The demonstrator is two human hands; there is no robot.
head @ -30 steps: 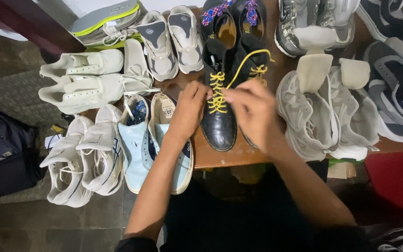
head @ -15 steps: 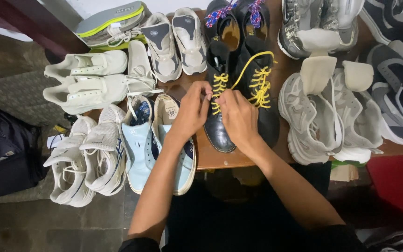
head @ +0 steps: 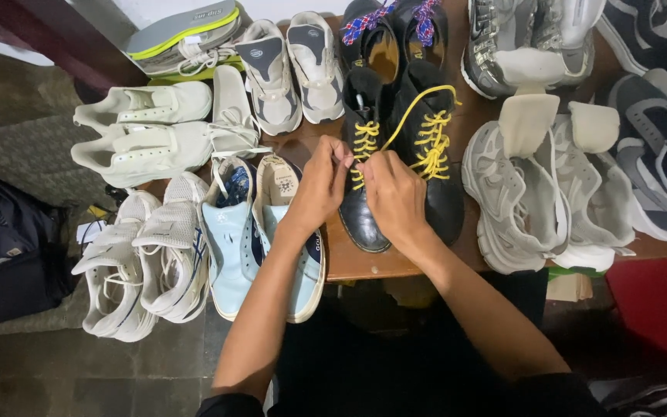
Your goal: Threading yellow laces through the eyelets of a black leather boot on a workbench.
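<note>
Both hands' fingers (head: 347, 158) on glossy black boot's (head: 362, 220) yellow laces (head: 364, 143)

Upright black boot (head: 364, 208), yellow laces (head: 364, 147)

i see two bare forearms running up from the bottom of the head view to the left hand (head: 319, 185) and right hand (head: 397, 199). no rings, watch or gloves show. short dark sleeve edges sit at the upper arms, with dark clothing below between them.
</note>
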